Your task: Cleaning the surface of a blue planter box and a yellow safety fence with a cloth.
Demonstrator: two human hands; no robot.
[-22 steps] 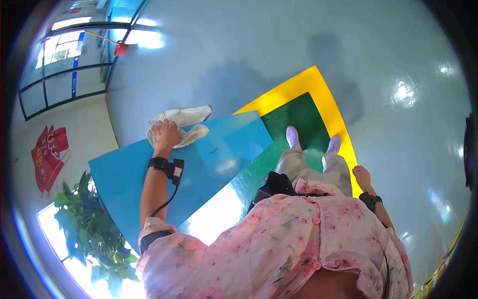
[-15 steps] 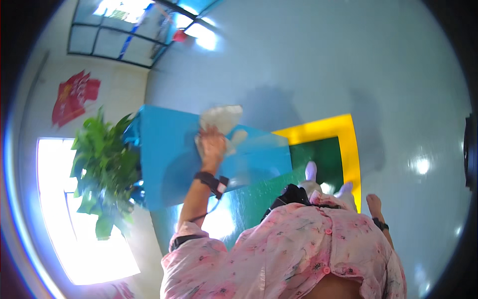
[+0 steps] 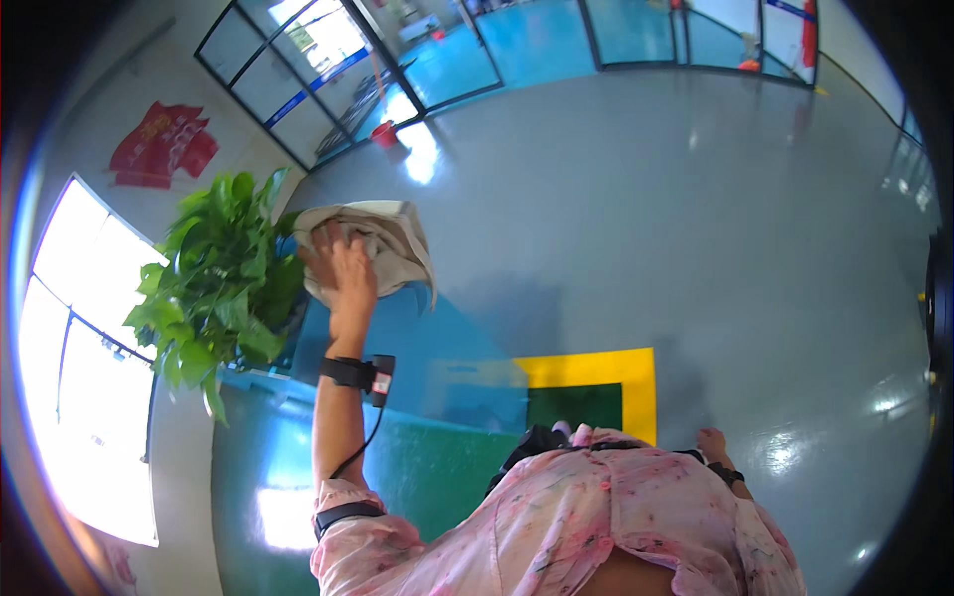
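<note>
A beige cloth (image 3: 402, 238) lies crumpled at the far left end of a blue, glossy tabletop (image 3: 427, 343), one corner hanging past its edge. My left hand (image 3: 343, 263) presses down on it, with its fingers bent into the folds. That arm is stretched forward and wears a black wrist strap with a small device and cable. Low at my right side hangs my right hand (image 3: 712, 442), away from the table, with a black band on its wrist. It is small and foreshortened, so how its fingers are held does not show clearly.
A leafy green plant (image 3: 224, 278) stands against the table's left end, close to my left hand. Yellow floor marking (image 3: 586, 370) borders a dark green patch in front of me. Glass doors (image 3: 437, 60) and a red bucket (image 3: 384, 133) are farther off.
My left hand has slid the cloth left and away from me, toward the plant end of the table. My view has tilted up, showing more floor and the glass doors.
</note>
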